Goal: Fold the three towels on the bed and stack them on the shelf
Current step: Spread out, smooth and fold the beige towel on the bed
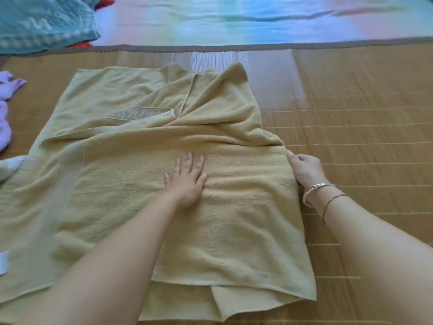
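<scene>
A large pale yellow towel [131,160] lies spread over the bamboo mat, partly folded and rumpled toward its far end. My left hand [187,179] rests flat on the towel's middle, fingers apart, holding nothing. My right hand [304,168] pinches the towel's right edge between thumb and fingers. A teal towel [44,19] lies bunched at the top left. A lilac and white towel [7,109] shows at the left edge, mostly out of frame.
The tan bamboo mat [363,127] covers the bed and stretches bare to the right of the towel. Beyond its dark border lies a pastel rainbow sheet [257,17]. No shelf is in view.
</scene>
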The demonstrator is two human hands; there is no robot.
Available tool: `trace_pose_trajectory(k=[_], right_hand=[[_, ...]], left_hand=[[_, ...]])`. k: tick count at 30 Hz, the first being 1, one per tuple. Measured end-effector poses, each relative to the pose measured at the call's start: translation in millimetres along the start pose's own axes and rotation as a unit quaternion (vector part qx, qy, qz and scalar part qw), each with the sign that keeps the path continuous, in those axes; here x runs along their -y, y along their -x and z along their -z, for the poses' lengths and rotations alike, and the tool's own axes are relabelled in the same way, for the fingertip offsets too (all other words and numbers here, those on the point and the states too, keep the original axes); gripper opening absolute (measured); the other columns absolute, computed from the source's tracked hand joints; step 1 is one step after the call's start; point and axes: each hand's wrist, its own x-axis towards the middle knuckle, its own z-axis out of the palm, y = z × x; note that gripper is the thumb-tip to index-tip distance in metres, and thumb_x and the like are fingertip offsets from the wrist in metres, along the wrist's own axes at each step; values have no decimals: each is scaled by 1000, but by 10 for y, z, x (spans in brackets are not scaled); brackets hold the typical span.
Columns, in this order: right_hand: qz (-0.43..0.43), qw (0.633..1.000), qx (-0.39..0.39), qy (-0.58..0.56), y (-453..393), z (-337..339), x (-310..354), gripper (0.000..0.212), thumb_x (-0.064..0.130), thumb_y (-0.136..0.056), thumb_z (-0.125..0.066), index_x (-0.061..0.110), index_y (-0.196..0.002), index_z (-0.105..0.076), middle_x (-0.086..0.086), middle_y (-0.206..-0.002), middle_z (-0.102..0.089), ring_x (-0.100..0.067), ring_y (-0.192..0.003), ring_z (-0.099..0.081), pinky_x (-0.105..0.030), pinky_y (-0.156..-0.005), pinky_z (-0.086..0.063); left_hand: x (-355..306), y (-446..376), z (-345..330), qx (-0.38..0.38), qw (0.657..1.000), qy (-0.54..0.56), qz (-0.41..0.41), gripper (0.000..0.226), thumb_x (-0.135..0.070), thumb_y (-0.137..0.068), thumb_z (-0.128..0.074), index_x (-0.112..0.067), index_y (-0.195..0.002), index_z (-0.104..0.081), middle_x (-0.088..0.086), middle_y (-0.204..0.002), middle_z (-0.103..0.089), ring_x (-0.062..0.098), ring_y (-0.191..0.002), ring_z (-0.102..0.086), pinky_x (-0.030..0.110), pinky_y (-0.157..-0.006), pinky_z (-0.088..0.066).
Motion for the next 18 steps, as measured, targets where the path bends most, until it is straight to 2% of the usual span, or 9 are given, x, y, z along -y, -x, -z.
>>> trace_pose_trajectory(k=[3,6,7,8,9,11,13,16,18], right_hand=[[40,999,-10,13,6,66,-21,38,41,-92,-54,4,-86,-62,-2,-76,-57,-24,-79,-52,-26,-61,-41],[-32,997,51,-51,33,-18,-107,64,62,-89,-40,8,-113,-65,-8,-110,-65,-32,-106,-60,-42,-92,-48],[-59,990,84,-93,38,-45,-137,62,64,-88,-35,14,-105,-67,-8,-105,-66,-29,-100,-62,-41,-87,-51],[-73,981,111,-145,40,-60,-172,53,59,-89,-34,16,-87,-66,-7,-87,-65,-24,-83,-62,-35,-73,-53],[-76,968,127,-202,64,-61,-214,41,48,-89,-36,17,-71,-56,-5,-71,-54,-19,-67,-55,-29,-60,-50],[-65,947,145,-278,108,-18,-327,24,25,-88,-36,20,-65,-40,-2,-61,-37,-15,-53,-43,-21,-45,-43],[-33,943,183,-276,222,34,-501,30,12,-94,-36,16,-65,-40,2,-50,-41,-10,-41,-43,-18,-38,-39],[-36,952,230,-197,370,49,-658,34,24,-96,-48,14,-63,-49,4,-46,-50,-9,-42,-48,-20,-43,-39],[-27,962,229,-148,418,1,-565,35,40,-92,-55,10,-78,-66,-4,-72,-69,-16,-68,-65,-27,-62,-53]], left_hand=[[27,-2,-69,-17,1000,-9,-7,55,-51,-100,-16,-45,-147,11,-10,-156,26,22,-144,24,55,-116,9],[24,6,-168,-47,998,-36,-9,56,-52,-100,-15,-45,-146,16,-9,-154,29,22,-143,26,54,-116,10],[26,2,-198,-58,997,-44,-10,56,-52,-99,-14,-45,-146,17,-8,-154,29,23,-143,26,54,-116,10],[26,1,-218,-69,996,-48,-11,56,-53,-99,-13,-46,-145,18,-8,-154,29,23,-143,26,55,-115,10],[27,7,-247,-82,995,-52,-13,55,-53,-99,-12,-46,-145,18,-7,-154,29,24,-143,26,55,-115,10],[35,28,-275,-102,993,-55,-17,54,-54,-99,-11,-47,-145,16,-6,-155,27,25,-143,25,55,-114,10],[29,89,-327,-129,989,-63,-24,53,-53,-99,-12,-47,-147,11,-7,-157,23,26,-144,22,55,-115,9],[-20,173,-417,-159,984,-71,-26,50,-48,-101,-15,-47,-148,3,-11,-158,16,25,-146,18,61,-113,7],[-56,179,-403,-153,987,-45,-26,49,-46,-101,-19,-49,-147,-3,-16,-158,12,22,-146,16,68,-109,7]])
